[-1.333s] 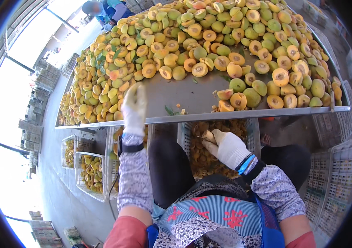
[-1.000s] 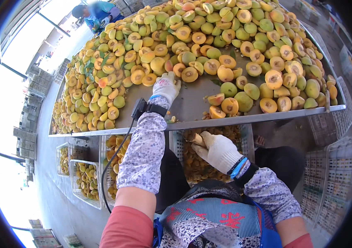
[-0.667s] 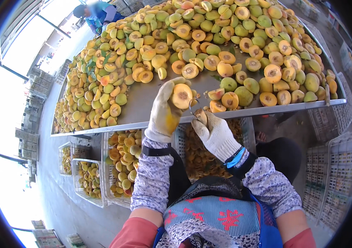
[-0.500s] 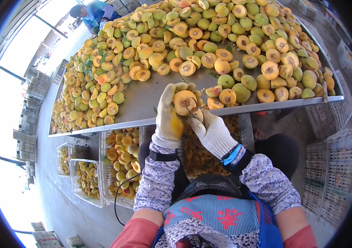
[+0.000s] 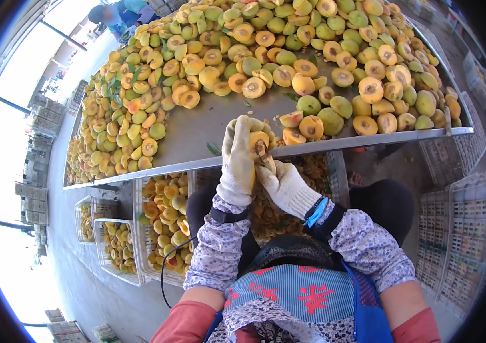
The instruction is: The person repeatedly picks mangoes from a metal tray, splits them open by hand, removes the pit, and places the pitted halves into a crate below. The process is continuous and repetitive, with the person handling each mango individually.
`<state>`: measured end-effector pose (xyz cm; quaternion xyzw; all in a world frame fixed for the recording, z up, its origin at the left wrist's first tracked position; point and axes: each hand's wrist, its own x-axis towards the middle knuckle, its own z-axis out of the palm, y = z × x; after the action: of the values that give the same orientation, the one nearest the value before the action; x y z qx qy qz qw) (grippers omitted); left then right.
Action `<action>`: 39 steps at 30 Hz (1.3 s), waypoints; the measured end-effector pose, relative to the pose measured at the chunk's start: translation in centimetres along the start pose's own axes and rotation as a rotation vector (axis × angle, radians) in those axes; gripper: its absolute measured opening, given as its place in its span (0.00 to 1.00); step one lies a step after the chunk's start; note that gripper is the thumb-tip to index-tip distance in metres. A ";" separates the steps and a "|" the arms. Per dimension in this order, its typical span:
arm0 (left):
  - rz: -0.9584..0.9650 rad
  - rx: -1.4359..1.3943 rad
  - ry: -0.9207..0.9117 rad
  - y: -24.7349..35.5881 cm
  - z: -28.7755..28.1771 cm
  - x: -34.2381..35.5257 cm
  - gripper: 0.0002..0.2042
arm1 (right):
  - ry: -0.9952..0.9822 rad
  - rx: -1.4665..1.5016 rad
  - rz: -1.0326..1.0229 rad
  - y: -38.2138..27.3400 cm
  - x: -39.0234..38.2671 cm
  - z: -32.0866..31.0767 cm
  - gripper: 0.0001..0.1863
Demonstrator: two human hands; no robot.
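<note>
My left hand (image 5: 237, 163), in a stained white glove, holds a halved yellow peach (image 5: 258, 139) just over the table's near edge. Its fingers wrap the fruit from behind, cut face turned towards my right hand. That right hand (image 5: 291, 190), gloved in white knit, grips a small pitting tool (image 5: 268, 164) with a pale handle and a dark metal end. The metal end is pressed into the middle of the cut face. Part of the tool is hidden by my fingers. Cut peaches (image 5: 252, 87) are heaped on the metal table beyond, many with brown centres.
The table's raised metal rim (image 5: 157, 170) runs across in front of me. Crates of peach halves (image 5: 166, 220) stand below on the left, and another crate (image 5: 337, 177) sits between my knees. Stacked crates (image 5: 460, 228) are at right. A co-worker (image 5: 118, 17) is at the far left.
The peach half has turned from facing up to a more sideways tilt. The tool's metal end has moved deeper into its centre, my hands staying close together.
</note>
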<state>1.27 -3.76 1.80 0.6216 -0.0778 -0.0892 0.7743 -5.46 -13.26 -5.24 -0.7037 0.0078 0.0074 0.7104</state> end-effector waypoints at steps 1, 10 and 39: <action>0.016 0.033 0.013 -0.1 0.1 -0.1 0.13 | 0.011 -0.029 -0.003 0.2 -0.1 0.1 0.17; 0.075 -0.005 -0.026 -0.8 -0.6 -0.2 0.12 | -0.023 -0.298 -0.032 -1.8 0.0 -1.4 0.18; -0.117 -0.109 0.030 -0.3 -0.2 -0.8 0.15 | -0.042 -0.304 0.026 -2.6 -1.1 -1.7 0.18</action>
<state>0.55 -3.49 1.42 0.5832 -0.0249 -0.1289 0.8016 -6.52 -14.96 -2.63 -0.8026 0.0011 0.0323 0.5956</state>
